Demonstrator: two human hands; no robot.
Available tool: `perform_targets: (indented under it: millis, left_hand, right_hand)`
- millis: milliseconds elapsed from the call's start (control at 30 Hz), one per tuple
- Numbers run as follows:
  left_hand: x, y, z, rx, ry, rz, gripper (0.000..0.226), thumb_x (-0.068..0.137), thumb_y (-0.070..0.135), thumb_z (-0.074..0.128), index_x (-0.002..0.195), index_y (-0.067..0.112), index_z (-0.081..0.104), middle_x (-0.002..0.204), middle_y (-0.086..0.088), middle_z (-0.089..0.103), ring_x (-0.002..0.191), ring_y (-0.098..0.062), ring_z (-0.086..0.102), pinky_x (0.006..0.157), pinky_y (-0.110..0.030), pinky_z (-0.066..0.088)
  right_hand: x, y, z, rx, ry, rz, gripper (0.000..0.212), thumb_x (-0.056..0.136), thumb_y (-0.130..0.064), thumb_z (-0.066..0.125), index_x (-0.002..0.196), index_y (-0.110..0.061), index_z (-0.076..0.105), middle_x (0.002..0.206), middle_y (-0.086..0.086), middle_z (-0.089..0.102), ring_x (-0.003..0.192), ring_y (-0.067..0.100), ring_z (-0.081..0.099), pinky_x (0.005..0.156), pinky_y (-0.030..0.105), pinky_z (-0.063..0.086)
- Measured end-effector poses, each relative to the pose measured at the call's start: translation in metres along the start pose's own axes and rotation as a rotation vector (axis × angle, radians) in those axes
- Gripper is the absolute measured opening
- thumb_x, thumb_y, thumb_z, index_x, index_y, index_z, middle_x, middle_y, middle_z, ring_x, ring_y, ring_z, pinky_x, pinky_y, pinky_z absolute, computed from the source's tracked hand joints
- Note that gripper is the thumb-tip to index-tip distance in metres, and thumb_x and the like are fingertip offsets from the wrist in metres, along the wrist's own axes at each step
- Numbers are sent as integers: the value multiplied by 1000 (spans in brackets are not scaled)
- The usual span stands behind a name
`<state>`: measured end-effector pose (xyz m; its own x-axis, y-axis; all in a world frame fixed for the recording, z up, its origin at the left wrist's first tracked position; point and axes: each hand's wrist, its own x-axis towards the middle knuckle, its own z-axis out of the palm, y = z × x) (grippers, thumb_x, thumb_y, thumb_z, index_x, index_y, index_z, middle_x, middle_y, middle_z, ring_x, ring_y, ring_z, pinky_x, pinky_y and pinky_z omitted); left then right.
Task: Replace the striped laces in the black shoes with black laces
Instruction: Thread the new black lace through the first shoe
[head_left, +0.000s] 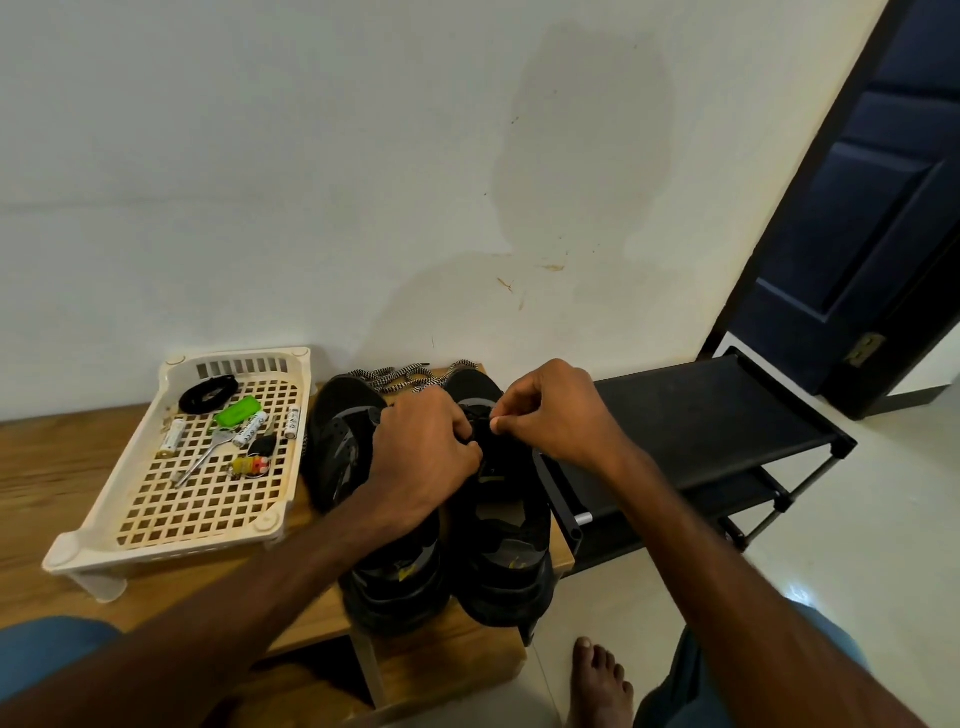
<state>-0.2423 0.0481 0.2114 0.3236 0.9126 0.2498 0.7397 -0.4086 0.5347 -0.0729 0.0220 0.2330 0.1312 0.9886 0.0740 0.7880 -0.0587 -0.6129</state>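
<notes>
Right, wooden bench (62, 467) under everything, its edge dropping off just right of my right hand (556, 415). The black rack (701, 415) sits lower there, so there's little elbow room that side. Cream tray (171, 551) is well left of my left hand (426, 452). Left fingers curl onto the right-hand shoe (504, 525), steadying its soft upper; the other shoe (340, 447) lies beside my left wrist. Right thumb and forefinger pinch what I take for the black lace (483, 415) at the eyelets. It's light and limp, best held by its stiff tip. Striped laces (410, 375) lie loose just beyond both hands.
</notes>
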Motion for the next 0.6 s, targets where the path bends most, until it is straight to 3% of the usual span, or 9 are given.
perform_targets:
  millis: [100, 233, 333, 400, 500, 600]
  left_hand:
    - [2, -3, 0, -74, 0, -42, 7, 75, 23, 86, 80, 24, 81, 76, 12, 74, 75, -8, 71, 76, -33, 62]
    - [4, -8, 0, -128, -27, -113, 8, 75, 25, 86, 77, 27, 79, 74, 10, 74, 75, -11, 72, 78, -36, 62]
    - [3, -10, 0, -166, -34, -135, 8, 75, 26, 87, 77, 26, 79, 70, 8, 74, 70, -9, 72, 75, -36, 63]
    - [3, -11, 0, -184, -38, -141, 9, 75, 26, 87, 77, 25, 79, 69, 8, 74, 68, -9, 72, 74, -36, 63]
    - [2, -12, 0, -202, -40, -144, 9, 76, 26, 87, 79, 24, 79, 69, 8, 74, 67, -7, 72, 74, -35, 63]
    - [2, -12, -1, -216, -49, -138, 10, 76, 25, 88, 81, 23, 79, 69, 8, 74, 64, -3, 71, 73, -33, 64]
  right_hand:
    - [1, -3, 5, -63, -4, 22, 5, 83, -21, 84, 87, -23, 84, 93, -5, 78, 82, 3, 67, 68, 16, 52]
    - [2, -9, 11, -134, 23, 10, 6, 82, -19, 82, 87, -21, 85, 84, -7, 73, 96, 11, 63, 93, 34, 55]
    - [3, -9, 12, -151, 16, -2, 6, 83, -19, 82, 87, -21, 85, 69, -16, 59, 86, 7, 56, 98, 37, 51]
    - [3, -9, 12, -121, -7, 3, 6, 82, -19, 83, 88, -19, 85, 68, -16, 58, 76, 3, 55, 92, 30, 51]
    - [2, -10, 12, -95, -26, 17, 8, 80, -16, 84, 88, -17, 85, 70, -13, 62, 71, 2, 57, 69, 15, 46]
    - [2, -9, 15, -85, -17, 32, 8, 78, -14, 84, 86, -17, 85, 70, -10, 64, 67, 2, 58, 59, 10, 40]
